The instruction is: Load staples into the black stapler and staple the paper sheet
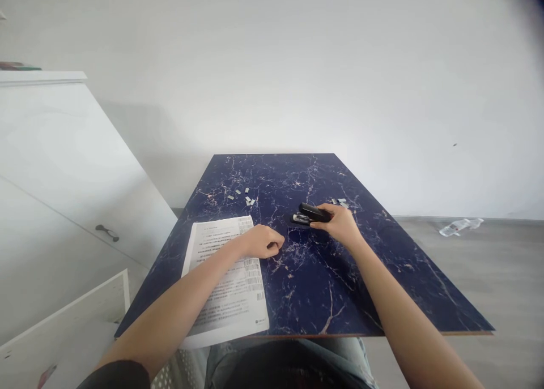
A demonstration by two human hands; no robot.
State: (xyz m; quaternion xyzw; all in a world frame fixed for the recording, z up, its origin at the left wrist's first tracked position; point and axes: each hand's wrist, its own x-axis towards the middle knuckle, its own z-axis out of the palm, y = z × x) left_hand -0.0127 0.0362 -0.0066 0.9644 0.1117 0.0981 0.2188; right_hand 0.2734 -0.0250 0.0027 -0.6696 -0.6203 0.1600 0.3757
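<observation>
My right hand point(338, 223) grips a black stapler point(313, 212) above the middle of the table, thumb below and fingers on top. The stapler points left, its top arm raised from the base, with metal showing between them. My left hand point(264, 242) is curled closed at the right edge of a stack of printed paper point(225, 315), fingertips over the tabletop. Whatever those fingers may hold is hidden. My left forearm lies across the sheets. Several small staple strips point(248, 201) are scattered beyond the paper. More staple strips point(341, 201) lie just past my right hand.
The dark blue marbled table point(297, 298) reaches toward a white wall point(272, 66). On the left stands a white cabinet point(55, 168) with a dark handle. A clear plastic wrapper point(461, 226) lies on the grey floor at right. The paper overhangs the table's near edge.
</observation>
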